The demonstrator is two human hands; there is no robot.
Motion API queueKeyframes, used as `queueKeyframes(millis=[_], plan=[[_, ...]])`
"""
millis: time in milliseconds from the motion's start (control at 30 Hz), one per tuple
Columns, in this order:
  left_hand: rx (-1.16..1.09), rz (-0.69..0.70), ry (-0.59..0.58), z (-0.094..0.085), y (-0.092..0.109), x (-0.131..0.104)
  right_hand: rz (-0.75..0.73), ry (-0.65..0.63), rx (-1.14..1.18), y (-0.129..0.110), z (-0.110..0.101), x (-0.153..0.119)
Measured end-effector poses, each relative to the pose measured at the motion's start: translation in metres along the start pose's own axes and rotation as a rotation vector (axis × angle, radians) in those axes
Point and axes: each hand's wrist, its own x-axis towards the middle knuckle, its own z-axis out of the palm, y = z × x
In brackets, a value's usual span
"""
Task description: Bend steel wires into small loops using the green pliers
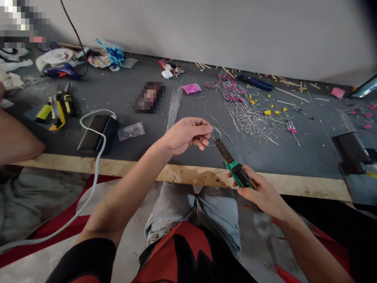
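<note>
Between the fingertips of my left hand (191,135) is a thin piece of wire (218,132), bent into a loop. My right hand (255,188) is wrapped round the green and black handles of pliers (234,167). The dark jaws of the pliers meet the wire just right of my left fingers; whether they are fully closed on it I cannot tell. Behind my left hand lies a bundle of straight wires (175,100). Right of the pliers a heap of wires (253,120) spreads out, some with pink and yellow bits on them.
A power bank (98,133) with a white cable stands at left, beside a clear plastic bag (131,131). Yellow-handled tools (55,110) and a glue gun (63,71) lie farther left, near another person's arm (17,137). A pink packet (192,89) lies farther back. The wooden table edge (182,175) runs before me.
</note>
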Motion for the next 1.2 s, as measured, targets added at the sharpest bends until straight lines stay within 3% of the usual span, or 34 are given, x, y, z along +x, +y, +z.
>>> queueKeyframes(millis=[300, 900, 1200], plan=[[-0.022, 0.001, 0.007, -0.004, 0.003, -0.004, 0.035, -0.002, 0.005, -0.003, 0.003, 0.001], [0.003, -0.001, 0.017, 0.000, 0.001, -0.006, -0.030, 0.032, -0.083, -0.003, 0.003, -0.005], [0.002, 0.033, 0.044, -0.002, -0.014, -0.001, 0.037, 0.086, -0.158, 0.003, 0.003, 0.007]])
